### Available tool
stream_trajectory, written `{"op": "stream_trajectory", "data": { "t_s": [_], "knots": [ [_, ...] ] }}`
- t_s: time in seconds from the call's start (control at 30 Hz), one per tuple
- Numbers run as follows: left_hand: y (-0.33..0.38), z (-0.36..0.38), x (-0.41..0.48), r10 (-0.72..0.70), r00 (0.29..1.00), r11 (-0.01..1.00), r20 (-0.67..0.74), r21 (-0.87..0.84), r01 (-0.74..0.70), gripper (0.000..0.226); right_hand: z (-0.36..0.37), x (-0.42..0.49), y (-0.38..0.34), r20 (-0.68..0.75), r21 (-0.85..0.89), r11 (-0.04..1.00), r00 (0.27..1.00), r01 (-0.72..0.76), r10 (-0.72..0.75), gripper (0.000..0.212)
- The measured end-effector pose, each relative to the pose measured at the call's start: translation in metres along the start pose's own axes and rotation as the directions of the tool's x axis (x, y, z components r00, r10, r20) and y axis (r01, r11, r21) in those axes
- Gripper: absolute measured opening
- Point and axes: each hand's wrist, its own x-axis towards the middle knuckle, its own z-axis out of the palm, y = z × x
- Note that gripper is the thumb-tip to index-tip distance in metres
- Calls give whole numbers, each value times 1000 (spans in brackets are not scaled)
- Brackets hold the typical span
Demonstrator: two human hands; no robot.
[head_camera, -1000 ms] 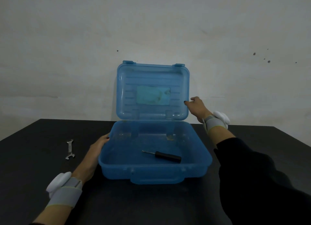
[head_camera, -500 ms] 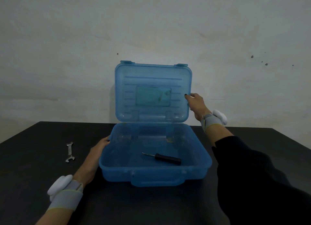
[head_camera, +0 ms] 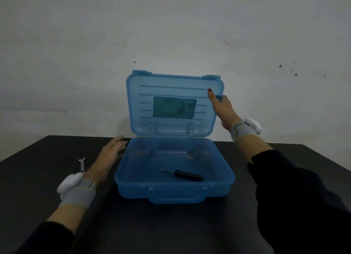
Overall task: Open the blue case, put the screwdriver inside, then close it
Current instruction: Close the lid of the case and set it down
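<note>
Your right hand [head_camera: 222, 109] is climbing the raised lid [head_camera: 174, 105], pinching its right edge, screwdriver [head_camera: 181, 174] lying inside the blue case [head_camera: 173, 179], while your left hand [head_camera: 109, 157] is lifting off, fingers spread, holding nothing.

No readable text from my end. Only candidate is a rectangular label [head_camera: 174, 107] on the lid [head_camera: 144, 94] of the blue case [head_camera: 171, 185], seen through the translucent plastic; whatever print it carries is too blurred and dim to make out. I see no brand marks, numbers or signs anywhere else in the head view.
</note>
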Motion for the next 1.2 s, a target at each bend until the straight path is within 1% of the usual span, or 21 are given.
{"op": "stream_trajectory", "data": {
  "t_s": [0.17, 0.23, 0.33, 0.4, 0.6, 0.77, 0.93, 1.13, 1.2],
  "knots": [
    [48, -1, 21, 146, 989, 987, -15, 67, -145, 52, 3, -9, -12, 12, 87, 996, 999, 36, -37, 68],
    [65, 2, 24, 186, 982, 980, -22, 81, -184, 59, 3, -12, -14, 21, 89, 995, 999, 37, -39, 65],
    [83, 8, 26, 219, 975, 973, -31, 83, -216, 67, 3, -19, -18, 17, 89, 995, 999, 32, -34, 66],
    [89, 13, 25, 225, 974, 970, -29, 100, -221, 70, 3, -24, -20, 8, 97, 995, 1000, 28, -29, 66],
    [97, 29, 16, 252, 968, 965, -15, 78, -250, 70, 1, -39, -22, -12, 122, 992, 1000, 16, -14, 66],
    [96, 36, 12, 255, 965, 965, -54, 72, -251, 71, -1, -49, -18, -18, 106, 994, 1000, 20, -18, 65],
    [93, 36, 3, 247, 963, 968, -108, 65, -241, 72, -6, -62, -13, 7, 119, 991, 998, 61, -62, 76],
    [91, 37, -3, 232, 967, 972, -107, 75, -224, 74, -13, -77, -5, -17, 86, 995, 999, 50, -49, 65],
    [90, 37, -7, 230, 966, 971, -115, 86, -221, 73, -15, -83, -4, -18, 58, 997, 998, 57, -56, 68]
  ]
}}
